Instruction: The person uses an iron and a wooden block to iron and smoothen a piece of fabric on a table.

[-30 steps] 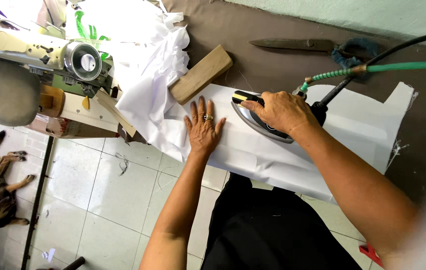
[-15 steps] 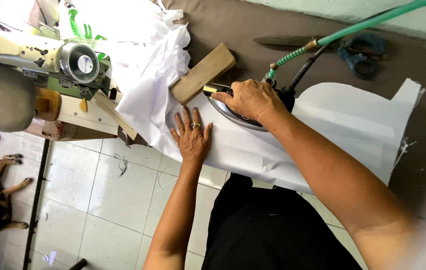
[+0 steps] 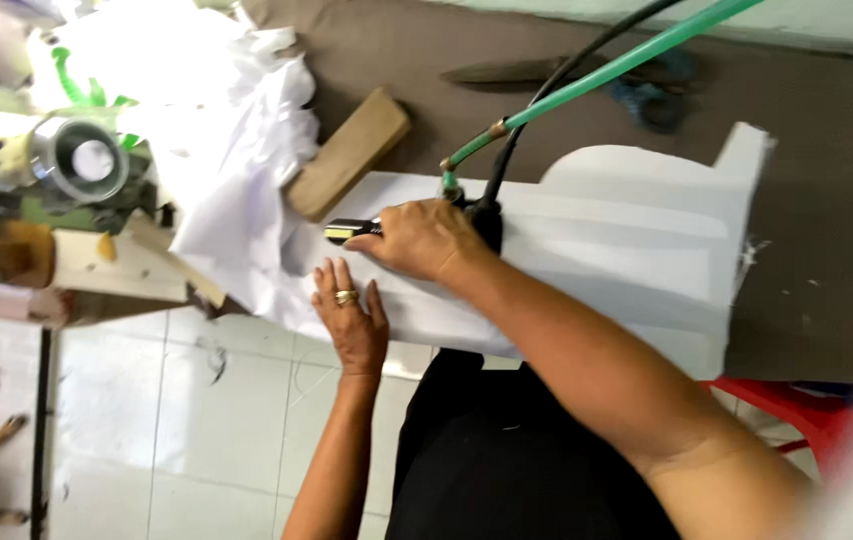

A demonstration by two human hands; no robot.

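- left hand (image 3: 352,325): nearest the body, palm down and fingers spread flat on the white fabric panel (image 3: 597,255) at its near edge; grip apart, pinning the cloth, holding nothing.
- right hand (image 3: 427,240): just beyond the left hand, grip clamped over the handle of the steam iron (image 3: 352,231); the iron is mostly hidden beneath it, only its dark nose showing, pointed left.
- key relation: the panel's long axis runs left to right along the surface (image 3: 827,200); the pressed stretch lies to the right of the grip, the iron's nose at the left end.
- green hose (image 3: 597,85) and black cable (image 3: 547,100) rise from the iron's rear, up and right.
- wooden block (image 3: 347,155): just beyond the iron, touching the fabric.
- scissors (image 3: 567,72): farthest, well apart.
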